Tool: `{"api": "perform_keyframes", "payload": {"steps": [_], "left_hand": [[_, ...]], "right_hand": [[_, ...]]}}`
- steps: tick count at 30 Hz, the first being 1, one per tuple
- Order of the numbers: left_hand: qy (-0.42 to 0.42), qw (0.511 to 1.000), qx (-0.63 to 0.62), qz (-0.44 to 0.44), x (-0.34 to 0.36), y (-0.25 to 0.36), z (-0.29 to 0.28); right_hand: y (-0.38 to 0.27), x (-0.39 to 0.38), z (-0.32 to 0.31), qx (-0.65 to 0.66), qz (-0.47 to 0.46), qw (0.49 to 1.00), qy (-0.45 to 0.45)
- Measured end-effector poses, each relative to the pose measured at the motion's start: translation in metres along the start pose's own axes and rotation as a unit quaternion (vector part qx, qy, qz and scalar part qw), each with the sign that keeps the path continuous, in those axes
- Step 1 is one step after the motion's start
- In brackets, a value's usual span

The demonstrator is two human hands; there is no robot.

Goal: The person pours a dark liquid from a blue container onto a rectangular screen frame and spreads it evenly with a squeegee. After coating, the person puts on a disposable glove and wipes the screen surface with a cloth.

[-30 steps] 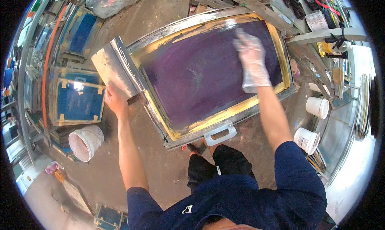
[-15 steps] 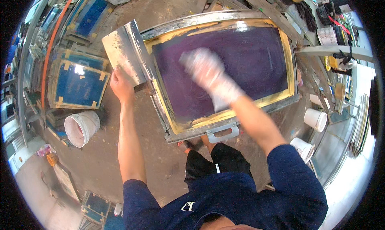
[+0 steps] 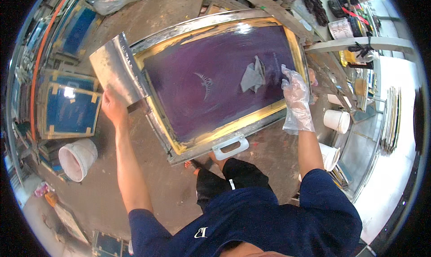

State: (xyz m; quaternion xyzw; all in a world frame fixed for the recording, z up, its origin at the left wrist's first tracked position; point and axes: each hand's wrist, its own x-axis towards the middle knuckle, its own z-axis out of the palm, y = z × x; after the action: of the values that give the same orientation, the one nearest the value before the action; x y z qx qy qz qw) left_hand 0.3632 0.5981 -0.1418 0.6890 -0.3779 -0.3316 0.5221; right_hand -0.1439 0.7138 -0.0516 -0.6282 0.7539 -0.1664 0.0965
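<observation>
A screen-printing frame (image 3: 188,142) with yellow-taped borders and a dark purple mesh lies tilted in front of me. On its mesh rests a crumpled grey rag (image 3: 253,76), beside a pale, curved, comb-like mark (image 3: 205,84). My left hand (image 3: 114,108) grips the lower edge of a flat tan board (image 3: 114,68) with dark stains, which stands against the frame's left side. My right hand (image 3: 297,95), in a clear plastic glove, is at the frame's right border. Its fingers look loosely stretched out and hold nothing; the glove hides their detail.
A metal handle (image 3: 230,147) projects from the frame's near side. White buckets stand at left (image 3: 78,159) and right (image 3: 336,121). Blue screens (image 3: 72,111) lean at left. A grey beam (image 3: 359,45) and wooden bars run along the right, near containers and stacked boards (image 3: 391,120).
My gloved right hand has moved off the mesh to the right border, and the grey rag now lies on the mesh. The pale mark has come into sight. My left hand keeps hold of the board.
</observation>
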Motion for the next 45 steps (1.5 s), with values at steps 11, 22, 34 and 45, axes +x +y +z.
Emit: {"api": "perform_keyframes", "payload": {"steps": [11,22,34,45], "left_hand": [[-0.006,1.0,0.026,0.004,0.006,-0.009,-0.005],[0.015,0.993,-0.113,-0.014,0.001,-0.005,-0.001],[0.051,0.996,-0.078,0.014,-0.003,-0.007,0.007],[0.023,0.991,-0.134,-0.018,0.001,-0.015,0.001]], "right_hand": [[-0.013,0.015,0.087,-0.09,-0.102,0.984,0.115],[-0.098,0.138,0.193,-0.093,-0.146,0.97,0.168],[-0.176,0.135,0.273,0.163,-0.23,0.949,0.143],[-0.235,0.122,0.226,0.239,-0.318,0.918,-0.002]]}}
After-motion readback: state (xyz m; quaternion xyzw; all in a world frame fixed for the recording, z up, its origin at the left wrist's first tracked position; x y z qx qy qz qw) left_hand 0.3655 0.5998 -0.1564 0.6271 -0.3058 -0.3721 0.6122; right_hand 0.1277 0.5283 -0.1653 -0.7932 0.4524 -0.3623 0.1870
